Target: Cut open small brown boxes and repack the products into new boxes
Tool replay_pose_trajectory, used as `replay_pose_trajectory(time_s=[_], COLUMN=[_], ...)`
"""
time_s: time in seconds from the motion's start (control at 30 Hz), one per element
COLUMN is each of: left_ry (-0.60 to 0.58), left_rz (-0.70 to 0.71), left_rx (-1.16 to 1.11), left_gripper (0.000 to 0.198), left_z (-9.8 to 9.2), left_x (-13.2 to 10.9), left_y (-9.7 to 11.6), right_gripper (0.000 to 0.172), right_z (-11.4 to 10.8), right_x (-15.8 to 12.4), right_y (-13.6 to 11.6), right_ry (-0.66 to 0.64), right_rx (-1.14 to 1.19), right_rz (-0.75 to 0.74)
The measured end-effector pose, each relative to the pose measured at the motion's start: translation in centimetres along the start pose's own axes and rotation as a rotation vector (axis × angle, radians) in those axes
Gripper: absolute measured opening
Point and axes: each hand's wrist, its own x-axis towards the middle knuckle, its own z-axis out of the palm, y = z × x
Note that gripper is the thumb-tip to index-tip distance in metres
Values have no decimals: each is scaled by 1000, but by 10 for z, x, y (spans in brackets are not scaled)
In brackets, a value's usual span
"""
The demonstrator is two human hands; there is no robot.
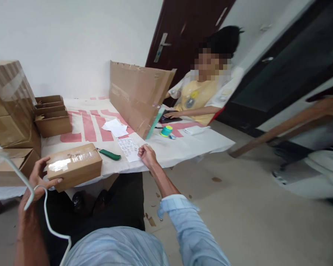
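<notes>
My left hand (40, 175) grips the left end of a small taped cardboard box (80, 164), its thumb on the front side and its fingers at the top edge. The box lies at the table's front edge. My right hand (147, 155) is closed, fingers curled, at the right edge of a white sheet with printed labels (127, 148). Whether a label or the sheet's edge is between its fingers cannot be made out. A green utility knife (109, 154) lies between the box and the sheet. Behind it are loose white papers (115, 127).
Large cartons (9, 99) and narrow open boxes (52, 123) stand at left on the cloth-covered table (180, 147). An upright cardboard panel (138, 94) divides it. Beyond sits a person (202, 96), near a teal tape roll (166, 130). A white wire (48, 212) crosses at lower left.
</notes>
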Motion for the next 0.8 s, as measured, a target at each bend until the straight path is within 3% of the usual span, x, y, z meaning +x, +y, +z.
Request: replay_pose_trajectory(time_s=[0.13, 0.27, 0.47, 0.63, 0.8], left_ry=[-119, -160, -162, -102, -129], left_rz=[-12, -15, -48, -15, -25], left_rx=[-68, -99, -203, -204, -200], left_gripper=[99, 91, 103, 95, 87], left_z=[-4, -6, -1, 2, 1], left_x=[-6, -14, -21, -24, -25], left_y=[1, 8, 5, -3, 5], right_gripper=[48, 43, 42, 38, 39], right_z=[26, 64, 118, 136, 137], right_x=[-15, -40, -79, -95, -103], right_y=[-10, -30, -57, -54, -48], right_ry=[-80, -269, -537, -658, -657], right_rx=[20, -120, -382, -475, -503], right_rz=[-28, -88, -229, -345, -425])
